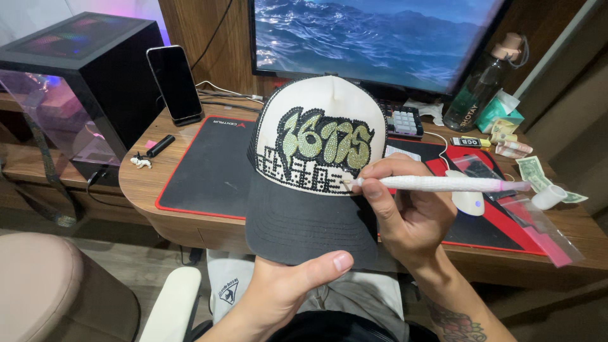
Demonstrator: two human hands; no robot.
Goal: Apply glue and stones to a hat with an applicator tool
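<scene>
A trucker cap (316, 158) with a white front panel, black brim and a green-and-black rhinestone design is held up in front of me. My left hand (288, 288) grips the cap's brim from below, thumb on top. My right hand (411, 212) holds a white glitter-covered pen tool (443, 184) with a pink end. The tool's tip touches the lower right edge of the rhinestone design.
The wooden desk (142, 183) carries a black mouse pad with red border (209, 168), a phone on a stand (175, 82), a monitor (373, 38), a small keyboard (402, 120), a white mouse (468, 199), a dark bottle (478, 88), banknotes (535, 172) and plastic bags (538, 225). A computer case (76, 82) stands left.
</scene>
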